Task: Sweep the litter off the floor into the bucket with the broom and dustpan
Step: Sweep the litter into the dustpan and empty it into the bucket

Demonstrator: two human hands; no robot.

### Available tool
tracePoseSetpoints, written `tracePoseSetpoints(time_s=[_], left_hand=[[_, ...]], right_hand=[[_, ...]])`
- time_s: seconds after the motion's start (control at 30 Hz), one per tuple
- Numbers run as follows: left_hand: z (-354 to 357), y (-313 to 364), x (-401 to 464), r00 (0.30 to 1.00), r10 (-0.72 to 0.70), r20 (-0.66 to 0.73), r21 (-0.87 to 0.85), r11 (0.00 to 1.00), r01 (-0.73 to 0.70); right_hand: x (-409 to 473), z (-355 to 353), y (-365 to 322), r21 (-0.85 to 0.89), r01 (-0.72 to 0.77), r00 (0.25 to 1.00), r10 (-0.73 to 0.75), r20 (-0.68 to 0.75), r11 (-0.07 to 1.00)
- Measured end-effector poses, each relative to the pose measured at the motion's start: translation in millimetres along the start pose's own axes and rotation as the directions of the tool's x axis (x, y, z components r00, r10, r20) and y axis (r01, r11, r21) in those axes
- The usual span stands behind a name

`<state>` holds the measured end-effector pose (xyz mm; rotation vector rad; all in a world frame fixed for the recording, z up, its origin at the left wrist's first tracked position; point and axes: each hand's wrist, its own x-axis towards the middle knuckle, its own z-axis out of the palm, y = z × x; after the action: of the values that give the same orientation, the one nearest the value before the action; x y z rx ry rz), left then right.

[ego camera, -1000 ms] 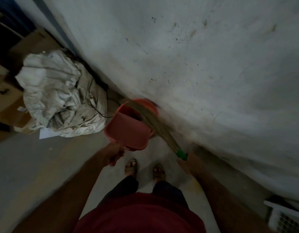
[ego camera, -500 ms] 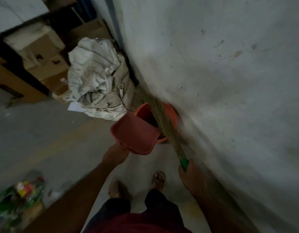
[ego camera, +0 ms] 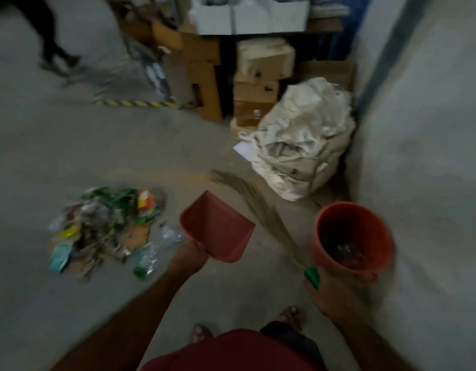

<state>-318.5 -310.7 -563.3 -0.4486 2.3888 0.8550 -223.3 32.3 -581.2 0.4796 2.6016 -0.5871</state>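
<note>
My left hand (ego camera: pixel 189 259) grips the handle of a red dustpan (ego camera: pixel 218 228), which hangs in the air left of the bucket. My right hand (ego camera: pixel 329 293) holds the green grip of a straw broom (ego camera: pixel 258 204); its bristles point up and left, over the floor. An orange-red bucket (ego camera: pixel 384 236) stands by the wall at the right, with some dark litter inside. A pile of litter (ego camera: pixel 103 226) with wrappers, leaves, cardboard scraps and a clear plastic bottle lies on the grey floor to the left.
A crumpled white sack (ego camera: pixel 303 145) leans in the corner behind the bucket. Cardboard boxes (ego camera: pixel 255 84) are stacked further back. The white wall (ego camera: pixel 424 156) runs along the right. A person's dark legs (ego camera: pixel 52 49) are at the far left. My sandalled feet (ego camera: pixel 291 315) stand below.
The view swung left, away from the wall. The dustpan and broom came off the bucket's mouth and moved left, and the litter pile came into view.
</note>
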Motion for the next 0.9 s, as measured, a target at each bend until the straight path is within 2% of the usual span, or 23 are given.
tracePoseSetpoints(time_s=[0.17, 0.33, 0.57, 0.67, 0.77, 0.9], left_hand=[[-51, -140, -46, 0.988, -0.150, -0.029, -0.266, 0.954, 0.137], [-75, -249, -85, 0.925, -0.365, -0.109, -0.412, 0.863, 0.292], [-85, -330, -84, 0.920, -0.373, -0.119, -0.186, 0.919, 0.348], [-85, -342, -70, 0.898, -0.422, -0.125, -0.177, 0.900, 0.399], [-89, -346, -45, 0.880, -0.460, -0.121, -0.204, 0.879, 0.432], [-98, -349, 16, 0.832, -0.538, -0.134, -0.254, 0.830, 0.496]], right_hand=[[2, 33, -108, -0.150, 0.194, 0.979, -0.181, 0.095, 0.970], [11, 72, -205, -0.282, 0.329, 0.941, -0.285, 0.184, 0.901], [43, 115, -303, -0.340, 0.408, 0.911, -0.350, 0.220, 0.847], [70, 129, -339, -0.351, 0.384, 0.915, -0.301, 0.270, 0.854], [108, 148, -368, -0.336, 0.337, 0.903, -0.202, 0.378, 0.879], [178, 192, -399, -0.257, 0.120, 0.858, 0.030, 0.513, 0.959]])
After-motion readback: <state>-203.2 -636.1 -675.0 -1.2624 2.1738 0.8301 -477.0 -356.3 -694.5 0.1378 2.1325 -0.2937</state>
